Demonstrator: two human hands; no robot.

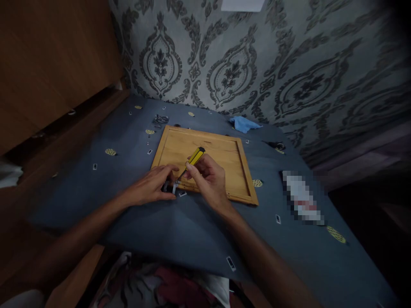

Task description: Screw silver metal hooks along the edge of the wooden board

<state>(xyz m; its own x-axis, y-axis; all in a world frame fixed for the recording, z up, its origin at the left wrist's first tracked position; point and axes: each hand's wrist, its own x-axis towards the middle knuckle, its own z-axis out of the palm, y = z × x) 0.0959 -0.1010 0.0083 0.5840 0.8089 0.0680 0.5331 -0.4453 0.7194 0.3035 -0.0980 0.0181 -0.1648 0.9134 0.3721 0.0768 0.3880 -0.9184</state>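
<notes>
A wooden panel with a raised frame (212, 156) lies on the blue patterned cloth. My right hand (210, 177) grips a yellow-and-black screwdriver (195, 157), its handle slanting up and its shaft pointing down to the left. The tip reaches a small metal fitting with a dark rounded part (174, 188) at the panel's near left corner. Around that fitting curl the thumb and fingers of my left hand (157, 184), holding it at the panel's edge. The exact kind of fitting is too small and dark to tell, and the screwdriver's tip is hard to make out.
Behind the panel lie a cluster of small dark metal pieces (160, 120) and a blue cloth (244, 124). To the right are a black object (276, 145) and a blurred-out white packet (302, 199). A wooden cabinet (54, 64) stands at left; patterned wallpaper (231, 77) rises behind.
</notes>
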